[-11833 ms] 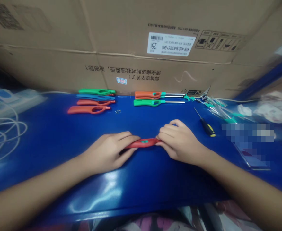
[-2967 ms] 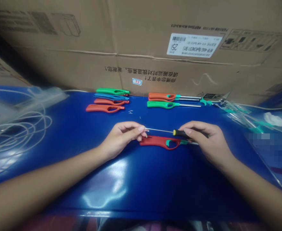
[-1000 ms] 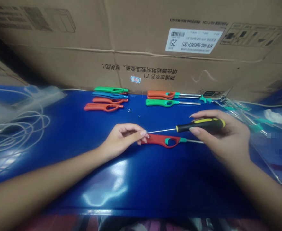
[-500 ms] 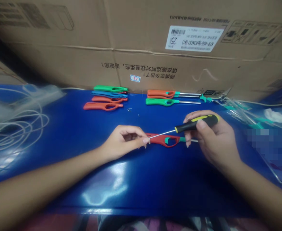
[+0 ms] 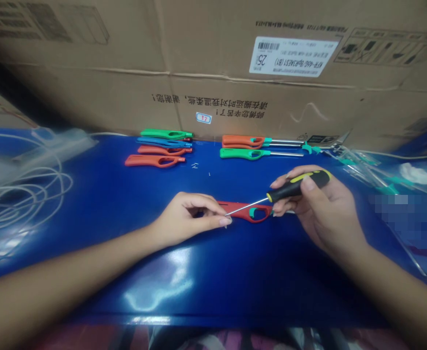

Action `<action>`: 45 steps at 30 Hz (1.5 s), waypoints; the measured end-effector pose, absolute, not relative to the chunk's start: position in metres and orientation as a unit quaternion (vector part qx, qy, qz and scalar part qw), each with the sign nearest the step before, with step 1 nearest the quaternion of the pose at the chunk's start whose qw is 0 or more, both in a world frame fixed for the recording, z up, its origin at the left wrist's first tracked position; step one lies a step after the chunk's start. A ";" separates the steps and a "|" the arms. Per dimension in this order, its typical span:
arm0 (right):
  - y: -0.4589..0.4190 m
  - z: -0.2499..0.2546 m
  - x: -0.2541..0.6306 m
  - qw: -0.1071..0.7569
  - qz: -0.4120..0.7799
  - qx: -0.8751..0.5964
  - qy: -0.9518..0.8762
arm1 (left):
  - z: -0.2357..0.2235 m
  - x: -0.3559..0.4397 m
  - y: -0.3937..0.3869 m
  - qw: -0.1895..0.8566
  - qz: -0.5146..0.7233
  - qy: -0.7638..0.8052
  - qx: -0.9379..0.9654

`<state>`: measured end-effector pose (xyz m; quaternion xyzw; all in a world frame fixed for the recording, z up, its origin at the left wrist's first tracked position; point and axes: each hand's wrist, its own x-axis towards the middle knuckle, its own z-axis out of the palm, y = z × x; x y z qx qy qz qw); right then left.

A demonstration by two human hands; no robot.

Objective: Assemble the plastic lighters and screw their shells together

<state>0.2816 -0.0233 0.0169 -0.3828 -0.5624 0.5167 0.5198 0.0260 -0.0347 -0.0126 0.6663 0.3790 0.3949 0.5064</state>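
My right hand (image 5: 325,209) is wrapped around the black and yellow handle of a screwdriver (image 5: 295,186). Its thin metal shaft slants down to the left, and the tip meets the fingertips of my left hand (image 5: 195,214). Thumb and fingers of that hand are pinched together at the tip; whatever they hold there is too small or hidden to tell. Behind and below the shaft, a red long-necked lighter (image 5: 240,211) with a teal trigger lies on the blue table. My left fingers cover its left end, and my right fingers hide most of its metal neck.
Green, blue and orange lighter handle shells (image 5: 153,161) lie at the back left, beside tiny pale screw-like bits (image 5: 194,166). Lighters with metal necks (image 5: 242,153) lie at the back centre. A cardboard box (image 5: 126,97) stands behind; coiled white cable (image 5: 27,189) is left, metal-and-teal parts (image 5: 366,170) right.
My left fingertips and the screwdriver tip have shifted slightly right and down. The lower fingers of my right hand have curled up closer to the handle.
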 end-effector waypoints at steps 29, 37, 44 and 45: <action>-0.040 0.023 0.271 0.582 0.225 -0.249 -0.741 | -0.022 0.032 -0.045 0.291 0.319 0.257 0.865; -0.042 0.017 0.267 0.569 0.202 -0.268 -0.751 | -0.024 0.031 -0.043 0.305 0.312 0.226 0.871; -0.044 0.016 0.269 0.559 0.117 -0.256 -0.780 | -0.024 0.031 -0.042 0.311 0.310 0.218 0.871; -0.044 0.016 0.269 0.555 0.117 -0.253 -0.784 | -0.025 0.032 -0.042 0.310 0.311 0.218 0.872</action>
